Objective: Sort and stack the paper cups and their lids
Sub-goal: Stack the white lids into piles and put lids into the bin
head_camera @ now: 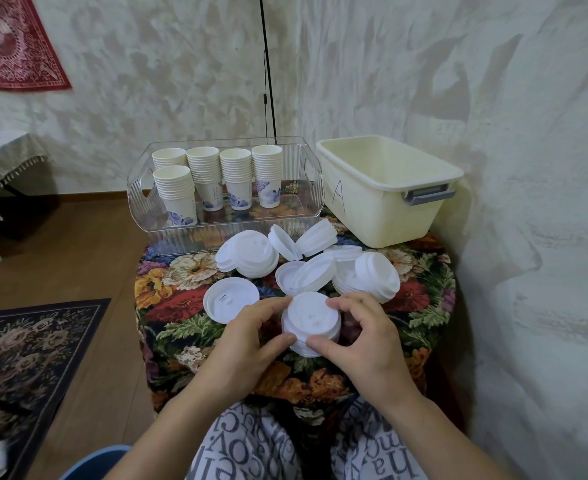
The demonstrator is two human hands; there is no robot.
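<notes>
A short stack of white lids [310, 322] stands near the front of the small table. My left hand [247, 336] grips its left side, thumb at the front rim and fingers at the back. My right hand [362, 336] grips the right side the same way. A single lid [230, 299] lies flat just left of the stack. Several loose lids and small lid stacks [306, 261] lie scattered behind it. Several stacks of white paper cups with blue flowers [216, 178] stand upright in a clear plastic bin [140, 202] at the back.
A cream tub marked "A" [386, 192] sits at the back right, close to the wall. The table wears a flowered cloth [178, 282]. My patterned trouser knees [258, 445] press against its front. A black cord [268, 81] hangs behind the bin. A dark rug [33, 341] lies left.
</notes>
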